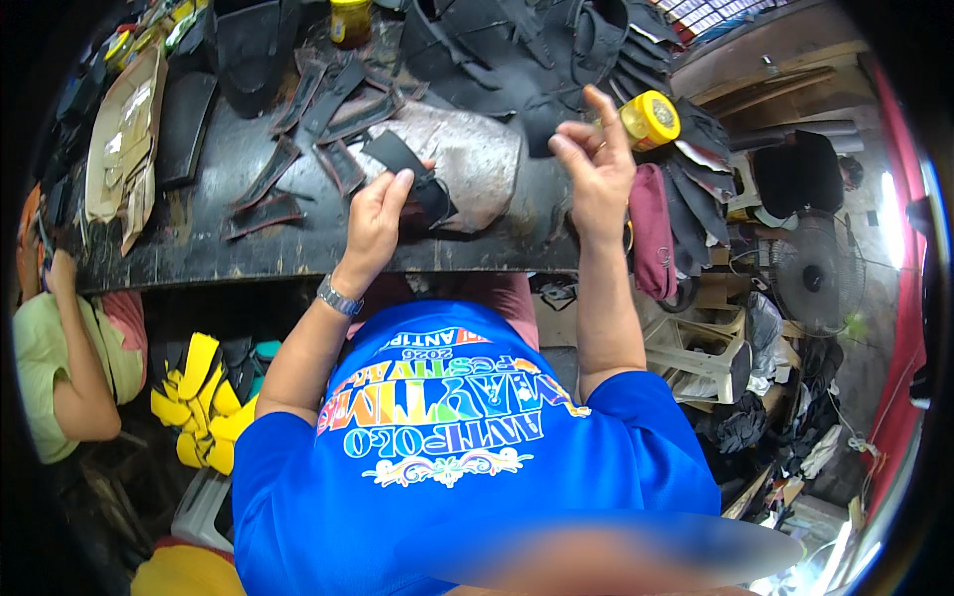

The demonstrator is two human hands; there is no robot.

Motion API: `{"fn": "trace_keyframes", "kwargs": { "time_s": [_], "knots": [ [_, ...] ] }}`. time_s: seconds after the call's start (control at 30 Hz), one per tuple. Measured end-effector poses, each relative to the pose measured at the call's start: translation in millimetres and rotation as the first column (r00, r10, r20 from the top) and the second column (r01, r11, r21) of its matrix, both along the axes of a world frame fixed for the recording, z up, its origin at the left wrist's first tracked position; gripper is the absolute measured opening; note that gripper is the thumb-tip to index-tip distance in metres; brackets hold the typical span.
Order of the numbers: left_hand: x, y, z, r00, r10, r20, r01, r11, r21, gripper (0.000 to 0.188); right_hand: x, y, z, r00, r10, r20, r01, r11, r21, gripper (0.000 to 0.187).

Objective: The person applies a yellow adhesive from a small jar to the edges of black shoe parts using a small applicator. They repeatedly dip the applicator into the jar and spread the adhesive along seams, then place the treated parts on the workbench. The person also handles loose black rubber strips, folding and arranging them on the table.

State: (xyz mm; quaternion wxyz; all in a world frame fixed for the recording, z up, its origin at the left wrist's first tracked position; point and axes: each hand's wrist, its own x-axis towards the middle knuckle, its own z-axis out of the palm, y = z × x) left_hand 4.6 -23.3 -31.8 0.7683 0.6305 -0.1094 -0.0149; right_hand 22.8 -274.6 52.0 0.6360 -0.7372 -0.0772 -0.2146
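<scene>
A worker in a blue shirt (477, 497) holds one black piece (392, 152) at the counter (368, 256), pinched in the fingers of the left hand (378, 211) over the left part of a pale slab (482, 159), near the middle of the front edge. The right hand (601, 174) is raised over the counter, its forefinger up and thumb well parted from it, apparently empty. At least six dark strips (266, 217) lie left of the slab. Bare surface runs along the front edge left of the left hand, with a narrower gap right of the slab. Two yellow-lidded jars show: the far jar (350, 25), at the back edge, holds something dark amber; the contents of the right jar (651, 119) cannot be made out. One maroon cloth (651, 233) hangs toward the front right corner.
</scene>
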Motion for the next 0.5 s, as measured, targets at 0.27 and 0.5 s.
{"fn": "trace_keyframes", "kwargs": {
  "time_s": [0.27, 0.5],
  "knots": [
    [-1.7, -2.7, -6.6, 0.976, 0.012, 0.217, -0.059, 0.976, 0.212, 0.029, 171.9, -99.1, 28.3, 0.934, -0.193, 0.301, 0.225, 0.972, -0.074, 0.057],
    [-0.9, -0.5, -9.5, 0.957, 0.008, 0.29, -0.092, 0.957, 0.276, 0.028, 263.0, -155.5, -14.4, 0.796, -0.6, -0.082, 0.53, 0.755, -0.386, 0.059]
  ]
}}
